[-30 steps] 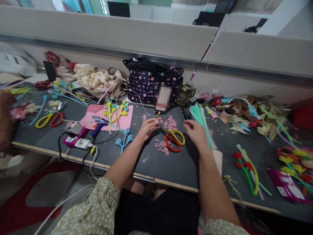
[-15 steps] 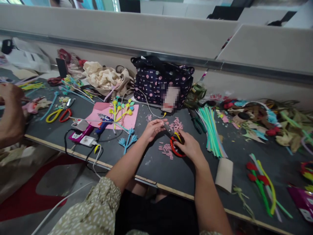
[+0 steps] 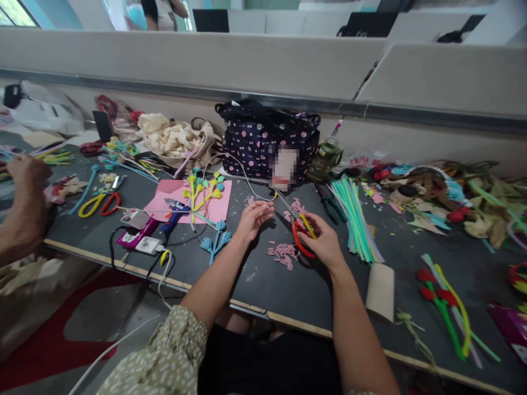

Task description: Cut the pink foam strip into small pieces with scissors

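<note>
My right hand (image 3: 324,240) is closed round the red and yellow handles of a pair of scissors (image 3: 302,233), whose blades point up and to the left. Just left of the blades is my left hand (image 3: 256,218), fingers curled together with thumb and fingertips close; anything held there is too small to make out. Below the scissors lies a pile of small cut pink pieces (image 3: 284,252) on the dark table (image 3: 263,291). More pink bits (image 3: 297,206) lie behind the blades, partly hidden by them.
Pale green and purple pipe cleaners (image 3: 354,219) lie right of my hands, near a cardboard tube (image 3: 381,291). To the left are a blue fuzzy stem (image 3: 216,238), pink paper (image 3: 160,197), a glue gun (image 3: 175,215) and a power strip (image 3: 142,236). A patterned bag (image 3: 263,142) stands behind. A co-worker's hand (image 3: 28,173) is far left.
The scissors have moved slightly away from my left hand, and their blades now show more fully. My right hand has shifted a little right. The co-worker's hand has moved too.
</note>
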Motion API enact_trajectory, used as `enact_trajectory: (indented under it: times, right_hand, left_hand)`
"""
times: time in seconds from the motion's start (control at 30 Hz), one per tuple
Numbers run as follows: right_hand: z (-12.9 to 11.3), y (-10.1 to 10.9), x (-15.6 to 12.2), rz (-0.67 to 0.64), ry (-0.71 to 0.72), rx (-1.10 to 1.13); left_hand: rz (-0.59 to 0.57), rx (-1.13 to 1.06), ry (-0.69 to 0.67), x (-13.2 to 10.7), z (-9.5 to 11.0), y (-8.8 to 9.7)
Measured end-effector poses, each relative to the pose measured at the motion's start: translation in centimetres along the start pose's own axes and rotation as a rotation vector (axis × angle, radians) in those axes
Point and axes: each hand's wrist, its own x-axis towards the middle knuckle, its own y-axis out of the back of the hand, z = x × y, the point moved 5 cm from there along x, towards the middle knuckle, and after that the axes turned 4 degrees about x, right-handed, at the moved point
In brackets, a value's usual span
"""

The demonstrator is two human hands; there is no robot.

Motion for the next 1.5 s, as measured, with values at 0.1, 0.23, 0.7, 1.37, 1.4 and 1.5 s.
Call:
enact_trajectory:
  times: [0.1, 0.23, 0.7, 1.37, 1.4, 1.5]
  right_hand:
    - [0.3, 0.0, 0.1, -0.021, 0.004, -0.085]
    - [0.3, 0.1, 0.0, -0.041, 0.062, -0.208]
    - [0.1, -0.7, -0.4, -0.059, 0.161, -0.576]
    - [-0.2, -0.8, -0.6, -0.037, 0.174, -0.630]
    - [-0.2, -0.7, -0.6, -0.035, 0.176, -0.615]
    - [-0.1, -0.7, -0.5, -0.018, 0.186, -0.536]
  left_hand:
    - [0.022, 0.002, -0.011, 0.1, 0.0, 0.2]
    - [0.028, -0.016, -0.058, 0.1, 0.3, 0.3]
    - [0.080, 0.123, -0.203, -0.4, 1.4, 0.5]
    - [0.029, 0.638, -0.435, -1.7, 2.0, -0.6]
    - [0.061, 0.620, -0.436, -1.4, 2.0, -0.1]
    - [0.149, 0.595, -0.433, -0.5, 2.1, 1.1]
